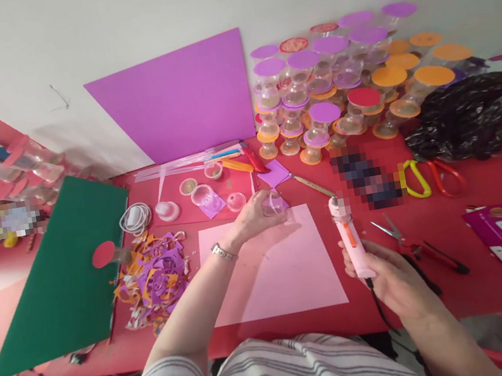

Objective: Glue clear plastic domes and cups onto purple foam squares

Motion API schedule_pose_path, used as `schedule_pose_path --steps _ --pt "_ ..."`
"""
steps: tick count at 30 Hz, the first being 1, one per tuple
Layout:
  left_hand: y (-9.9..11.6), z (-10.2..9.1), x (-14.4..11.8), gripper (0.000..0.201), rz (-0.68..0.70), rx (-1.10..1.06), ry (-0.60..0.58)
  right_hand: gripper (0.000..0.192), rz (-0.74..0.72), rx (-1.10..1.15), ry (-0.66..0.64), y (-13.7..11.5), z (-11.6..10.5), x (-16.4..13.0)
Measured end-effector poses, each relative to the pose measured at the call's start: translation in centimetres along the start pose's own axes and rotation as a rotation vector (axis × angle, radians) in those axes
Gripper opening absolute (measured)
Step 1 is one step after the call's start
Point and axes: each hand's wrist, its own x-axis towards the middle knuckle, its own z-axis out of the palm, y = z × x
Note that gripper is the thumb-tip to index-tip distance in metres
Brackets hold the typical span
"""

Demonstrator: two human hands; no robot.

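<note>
My left hand (258, 217) is closed round a small clear plastic cup (273, 204), above the far edge of a pink sheet (275, 274). In my right hand (380, 272) is a pale pink glue gun (352, 241) with an orange trigger, its nozzle pointing away from me and a black cord hanging below. A purple foam square (273, 173) lies just beyond the cup. Left of my left hand stand clear plastic cups (203, 195), one on another purple square, and a small dome-shaped clear piece (236, 201).
Stacked clear cups with coloured discs (325, 112) fill the back right. Purple and orange scraps (164, 276) lie left of the sheet, beside a green board (63, 271). Pliers (401, 240), scissors (415, 178) and a black plastic bag (464, 114) are on the right.
</note>
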Motion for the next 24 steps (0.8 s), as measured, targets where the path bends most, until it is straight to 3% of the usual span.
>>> schedule_pose_path --steps 5,7,10,14,16,21,24 --pt "0.1 -0.4 -4.8 0.058 0.128 -0.163 -0.107 0.041 0.044 0.014 -0.001 -0.1 -0.5 -0.2" --pt "-0.7 -0.2 -7.4 0.059 0.103 -0.196 -0.173 0.042 0.083 0.042 0.019 -0.5 -0.3 -0.3" --pt "-2.0 0.3 -10.6 0.054 0.056 -0.137 -0.171 0.035 0.100 0.025 -0.007 -0.8 0.4 -0.4" --pt "-3.2 -0.3 -13.0 0.055 0.035 -0.190 -0.182 0.033 0.107 0.024 -0.019 -0.3 1.4 -0.3" --pt "-3.8 -1.1 -13.7 0.057 0.034 -0.264 -0.147 0.035 0.119 0.034 -0.012 0.3 1.7 -0.2" --pt "-5.9 -2.7 -13.5 0.060 -0.019 -0.412 0.119 0.038 0.136 0.044 -0.076 1.2 1.9 0.2" --pt "-7.0 -2.7 -12.3 0.055 0.005 -0.418 0.157 0.038 0.143 0.031 -0.074 1.4 2.0 0.3"
